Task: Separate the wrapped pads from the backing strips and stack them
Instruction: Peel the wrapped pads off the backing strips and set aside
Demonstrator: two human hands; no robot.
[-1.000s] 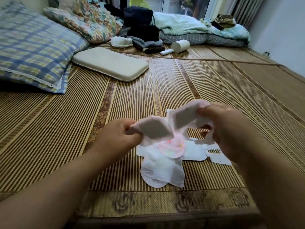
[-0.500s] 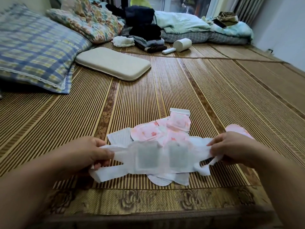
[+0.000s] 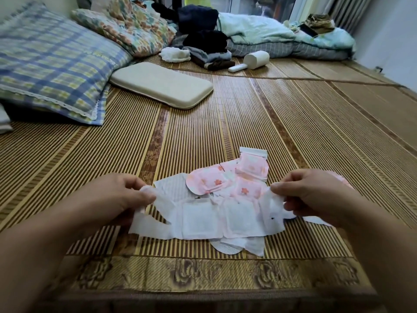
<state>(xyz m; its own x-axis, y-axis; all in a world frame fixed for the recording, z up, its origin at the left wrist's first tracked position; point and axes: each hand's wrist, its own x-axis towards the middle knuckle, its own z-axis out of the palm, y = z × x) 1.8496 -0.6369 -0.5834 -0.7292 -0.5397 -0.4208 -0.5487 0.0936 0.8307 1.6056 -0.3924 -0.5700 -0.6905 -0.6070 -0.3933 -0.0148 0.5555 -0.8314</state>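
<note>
Hands hold one white pad (image 3: 209, 216) stretched flat between them, low over the mat (image 3: 225, 123) near its front edge. The left hand (image 3: 117, 199) is closed in a pinch, thumb over curled fingers, gripping the pad's left end. The right hand (image 3: 316, 195) is closed the same way on the pad's right end, thumb on top. The pad is unfolded, with two squarer padded sections showing side by side in its middle and loose white flaps trailing at both ends; its lower left flap hangs toward the mat.

Just behind the held pad, touching or overlapping its far edge, lie pink wrapped pads (image 3: 228, 180) printed with small flowers, piled loosely rather than squared up. A white strip (image 3: 253, 152) lies at the far side of that pile. A textured white sheet (image 3: 173, 188) lies flat to the left of the pink ones, partly under the held pad. Below the held pad, toward the mat's patterned front border, a rounded white piece (image 3: 225, 248) pokes out. Another pink piece shows behind the right hand, mostly hidden.

Well apart, toward the mat's far left, sit a beige cushion (image 3: 162, 83) and a plaid pillow (image 3: 54, 62). At the far edge lie heaped clothes (image 3: 203, 35), bedding (image 3: 282, 35) and a white roller (image 3: 252, 61).
</note>
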